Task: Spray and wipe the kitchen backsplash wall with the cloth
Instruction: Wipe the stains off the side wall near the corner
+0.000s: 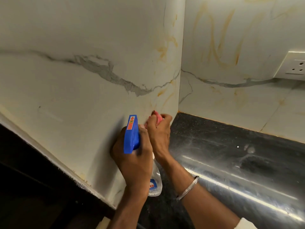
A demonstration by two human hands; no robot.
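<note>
My left hand [133, 156] grips a spray bottle [132, 134] with a blue trigger head and a clear body hanging below my wrist. Its nozzle points up along the white marble backsplash wall [92, 83]. Just beyond it, my right hand [159, 131] clutches a bunched pink cloth [156, 116] and presses it against the wall low down, near the inside corner. Orange-brown smears streak the wall above the cloth and on the adjoining wall panel [231, 47].
A dark speckled countertop [206, 138] runs along the right wall, with a shiny steel surface [247, 187] nearer to me. A white wall socket [295, 66] sits at the far right. Dark space lies beyond the wall's end at lower left.
</note>
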